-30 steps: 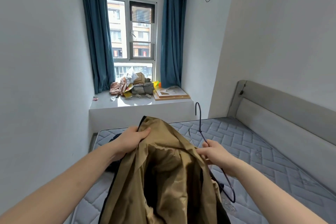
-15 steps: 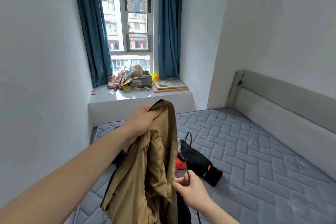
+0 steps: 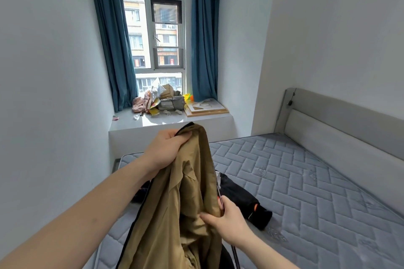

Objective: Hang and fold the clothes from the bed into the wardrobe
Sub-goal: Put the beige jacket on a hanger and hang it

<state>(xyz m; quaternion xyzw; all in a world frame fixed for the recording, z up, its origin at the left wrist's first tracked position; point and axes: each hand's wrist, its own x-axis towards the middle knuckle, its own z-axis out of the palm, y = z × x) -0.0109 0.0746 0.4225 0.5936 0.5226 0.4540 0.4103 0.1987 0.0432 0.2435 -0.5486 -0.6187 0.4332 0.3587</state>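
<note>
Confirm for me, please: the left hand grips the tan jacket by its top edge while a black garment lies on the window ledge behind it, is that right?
Not quite. The head view shows the left hand gripping the tan jacket by its top edge, but the black garment lies on the mattress, not on the window ledge.

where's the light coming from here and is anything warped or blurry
Head view: daylight enters through the window, glaring on the white sill; the wide-angle lens bows the walls and grey headboard; the near left forearm looks stretched and soft.

left arm (image 3: 91,209): bare, no sleeve | right arm (image 3: 262,253): bare, no sleeve | wrists: no watch or jewellery
</note>
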